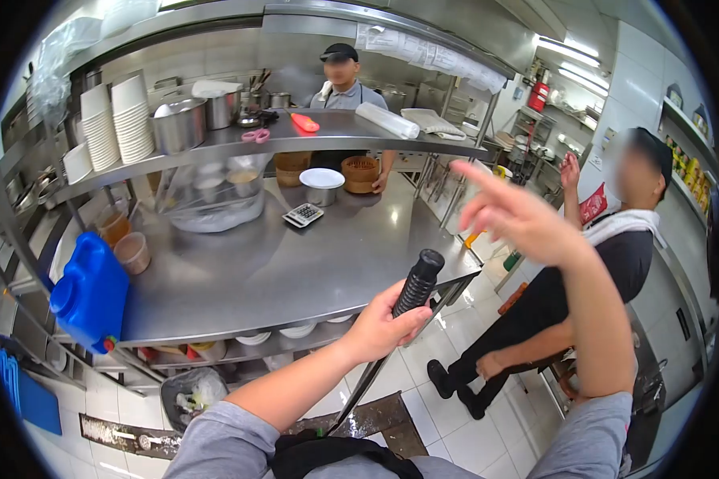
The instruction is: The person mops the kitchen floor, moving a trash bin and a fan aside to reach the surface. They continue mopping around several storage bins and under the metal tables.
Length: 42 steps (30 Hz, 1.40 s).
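Observation:
My left hand point(379, 329) is wrapped round the black ribbed grip point(417, 286) of a long stick. Its dark, narrow shaft slants down toward my body, and I cannot make out the kind of tool. My right hand point(527, 223), slightly blurred, is raised at the right with the index finger stretched out and nothing visible in it. A steel worktable point(256, 279) stands ahead of both hands. On it are a calculator point(303, 215), a metal pot point(323, 194) with a white top, and a bamboo steamer point(361, 176).
A blue jerrycan point(92, 291) stands at the table's left end. The overhead shelf point(240, 148) carries stacked white cups point(132, 120) and pink scissors point(256, 136). One person point(351, 96) is behind the table; another point(615, 247) stands at the right. A bin point(192, 399) sits below.

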Each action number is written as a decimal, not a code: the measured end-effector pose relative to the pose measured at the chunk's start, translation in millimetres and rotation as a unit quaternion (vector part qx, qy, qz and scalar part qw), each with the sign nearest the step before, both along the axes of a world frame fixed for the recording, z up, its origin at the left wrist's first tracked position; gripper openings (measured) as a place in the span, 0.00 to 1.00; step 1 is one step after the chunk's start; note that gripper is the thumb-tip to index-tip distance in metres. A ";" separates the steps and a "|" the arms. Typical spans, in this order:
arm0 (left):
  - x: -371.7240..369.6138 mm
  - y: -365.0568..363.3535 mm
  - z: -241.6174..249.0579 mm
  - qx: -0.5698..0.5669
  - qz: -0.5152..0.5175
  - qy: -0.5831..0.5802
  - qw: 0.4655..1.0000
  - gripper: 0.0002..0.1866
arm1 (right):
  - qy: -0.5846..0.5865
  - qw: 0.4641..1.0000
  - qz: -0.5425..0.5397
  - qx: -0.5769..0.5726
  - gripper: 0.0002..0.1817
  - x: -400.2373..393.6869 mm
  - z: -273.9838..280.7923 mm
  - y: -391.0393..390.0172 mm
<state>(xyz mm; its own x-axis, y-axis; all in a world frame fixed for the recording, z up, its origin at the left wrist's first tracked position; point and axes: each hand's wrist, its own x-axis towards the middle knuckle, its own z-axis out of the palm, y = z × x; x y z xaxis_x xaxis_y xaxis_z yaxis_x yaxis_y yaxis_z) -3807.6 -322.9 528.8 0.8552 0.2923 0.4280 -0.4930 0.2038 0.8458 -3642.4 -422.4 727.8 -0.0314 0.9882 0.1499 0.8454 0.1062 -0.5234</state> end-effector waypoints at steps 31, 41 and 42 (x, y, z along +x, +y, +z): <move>-14.1 88.0 -22.9 -0.029 -0.012 -0.037 0.999 0.16 | -0.033 0.398 -0.901 -0.167 0.34 272.3 -77.9 -597.8; 7.8 132.1 -29.6 -0.042 0.037 -0.041 0.998 0.15 | -0.051 0.412 -0.898 -0.144 0.31 247.5 -56.8 -569.4; 5.5 134.9 -29.9 -0.041 0.050 -0.033 0.997 0.14 | -0.056 0.421 -0.894 -0.143 0.32 253.0 -55.3 -563.2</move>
<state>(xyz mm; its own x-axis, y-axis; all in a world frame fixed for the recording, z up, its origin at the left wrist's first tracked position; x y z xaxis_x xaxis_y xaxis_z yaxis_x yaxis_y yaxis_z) -3802.1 -187.9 499.0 0.7908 0.4104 0.4541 -0.5686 0.2182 0.7931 -3389.4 -985.6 672.5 0.8094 -0.5763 0.1131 -0.5395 -0.8057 -0.2447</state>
